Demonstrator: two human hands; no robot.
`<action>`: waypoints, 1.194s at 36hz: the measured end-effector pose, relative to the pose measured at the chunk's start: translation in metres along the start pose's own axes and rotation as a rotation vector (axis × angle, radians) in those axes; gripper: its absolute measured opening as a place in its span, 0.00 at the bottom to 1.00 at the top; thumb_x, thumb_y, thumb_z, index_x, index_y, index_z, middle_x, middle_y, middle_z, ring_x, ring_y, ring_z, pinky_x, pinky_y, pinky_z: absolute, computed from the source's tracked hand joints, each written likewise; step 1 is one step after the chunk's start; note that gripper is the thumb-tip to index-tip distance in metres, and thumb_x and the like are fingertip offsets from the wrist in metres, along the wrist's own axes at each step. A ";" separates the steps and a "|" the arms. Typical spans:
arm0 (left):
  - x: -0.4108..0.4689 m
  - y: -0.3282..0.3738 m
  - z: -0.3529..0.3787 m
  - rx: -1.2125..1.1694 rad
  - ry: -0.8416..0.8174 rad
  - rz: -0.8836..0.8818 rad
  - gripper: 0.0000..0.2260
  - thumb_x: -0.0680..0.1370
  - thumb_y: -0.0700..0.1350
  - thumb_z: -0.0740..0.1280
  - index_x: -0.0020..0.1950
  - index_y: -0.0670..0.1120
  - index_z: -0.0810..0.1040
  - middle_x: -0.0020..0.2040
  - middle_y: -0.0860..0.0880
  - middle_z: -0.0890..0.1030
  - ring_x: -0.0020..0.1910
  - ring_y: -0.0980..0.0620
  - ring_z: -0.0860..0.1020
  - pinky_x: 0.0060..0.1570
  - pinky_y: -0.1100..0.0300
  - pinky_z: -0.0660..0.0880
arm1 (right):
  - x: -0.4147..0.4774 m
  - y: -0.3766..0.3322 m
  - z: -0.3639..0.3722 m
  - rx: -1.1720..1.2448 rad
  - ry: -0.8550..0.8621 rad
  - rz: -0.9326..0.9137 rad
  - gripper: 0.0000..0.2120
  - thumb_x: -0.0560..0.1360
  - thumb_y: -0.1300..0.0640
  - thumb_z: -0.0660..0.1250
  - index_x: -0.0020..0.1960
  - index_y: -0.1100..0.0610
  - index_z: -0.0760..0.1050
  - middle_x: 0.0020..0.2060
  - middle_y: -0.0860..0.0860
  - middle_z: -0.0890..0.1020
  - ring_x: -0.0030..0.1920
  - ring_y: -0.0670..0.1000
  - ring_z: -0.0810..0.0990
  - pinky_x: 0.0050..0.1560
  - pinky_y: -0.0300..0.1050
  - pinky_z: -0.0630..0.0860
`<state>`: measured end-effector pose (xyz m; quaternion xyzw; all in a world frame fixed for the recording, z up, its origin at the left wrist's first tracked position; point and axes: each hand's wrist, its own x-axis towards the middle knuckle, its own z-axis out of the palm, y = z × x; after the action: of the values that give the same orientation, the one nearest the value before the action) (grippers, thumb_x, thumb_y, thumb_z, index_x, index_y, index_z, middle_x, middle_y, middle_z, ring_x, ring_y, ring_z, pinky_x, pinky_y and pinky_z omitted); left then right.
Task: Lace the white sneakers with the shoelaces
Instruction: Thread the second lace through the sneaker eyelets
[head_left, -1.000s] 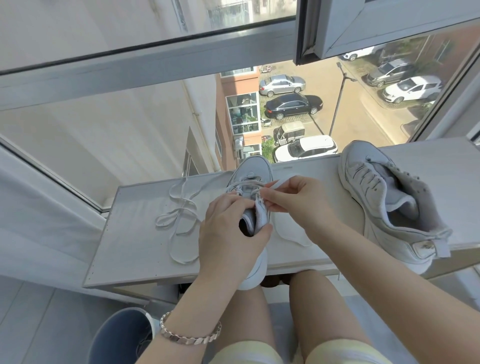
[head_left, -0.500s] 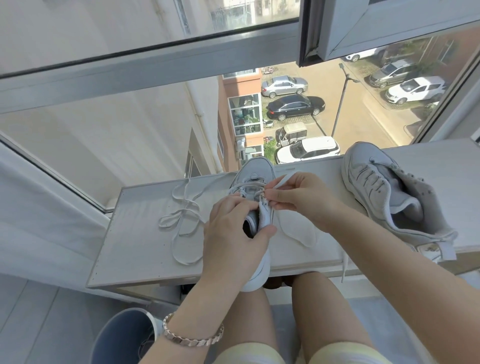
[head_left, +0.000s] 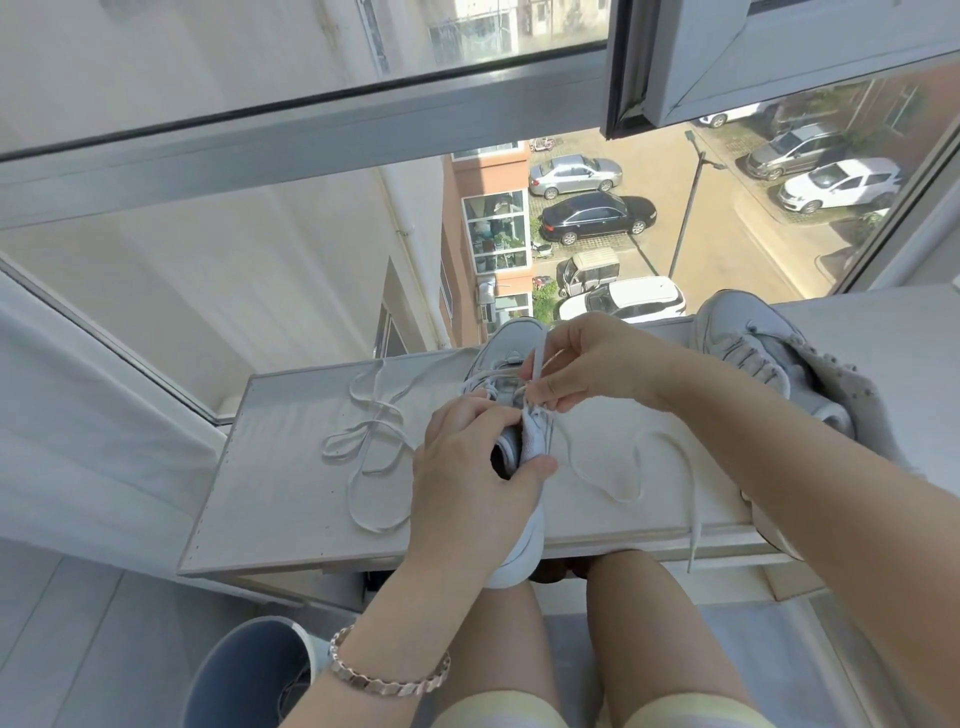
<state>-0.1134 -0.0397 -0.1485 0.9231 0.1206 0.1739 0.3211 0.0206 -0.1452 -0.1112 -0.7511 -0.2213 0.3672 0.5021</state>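
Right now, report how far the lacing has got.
Done: the right-side sneaker looks laced, and the middle sneaker has lace across its toe-end eyelets. In hand: the left hand grips its tongue while the right hand pinches the shoelace end above it. Left: the upper eyelets; long slack lies on the sill either side.

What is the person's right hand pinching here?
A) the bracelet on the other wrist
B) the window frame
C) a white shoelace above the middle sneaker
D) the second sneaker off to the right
C: the right hand pinches a white shoelace in its fingers, just above the sneaker that the left hand grips.
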 end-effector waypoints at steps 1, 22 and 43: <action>0.000 0.000 0.000 -0.002 0.004 0.002 0.16 0.68 0.48 0.75 0.54 0.48 0.80 0.51 0.60 0.71 0.55 0.62 0.64 0.57 0.65 0.61 | 0.000 0.001 0.001 0.044 0.014 0.030 0.08 0.70 0.69 0.71 0.48 0.68 0.78 0.34 0.49 0.83 0.30 0.44 0.79 0.34 0.32 0.77; 0.001 0.002 -0.001 -0.011 -0.014 -0.017 0.15 0.68 0.48 0.75 0.53 0.50 0.80 0.47 0.66 0.67 0.59 0.61 0.63 0.60 0.61 0.62 | -0.017 0.012 0.020 0.280 0.270 0.128 0.05 0.68 0.63 0.75 0.35 0.62 0.80 0.26 0.51 0.81 0.28 0.45 0.80 0.33 0.34 0.78; 0.001 0.003 -0.002 -0.030 -0.016 -0.025 0.16 0.68 0.49 0.75 0.54 0.51 0.80 0.51 0.61 0.69 0.60 0.61 0.64 0.60 0.61 0.61 | -0.028 0.036 0.037 0.295 0.296 -0.056 0.06 0.73 0.63 0.69 0.37 0.61 0.80 0.35 0.54 0.82 0.35 0.47 0.80 0.41 0.39 0.80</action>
<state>-0.1133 -0.0405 -0.1453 0.9178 0.1271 0.1643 0.3383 -0.0271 -0.1576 -0.1431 -0.7088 -0.1098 0.2670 0.6437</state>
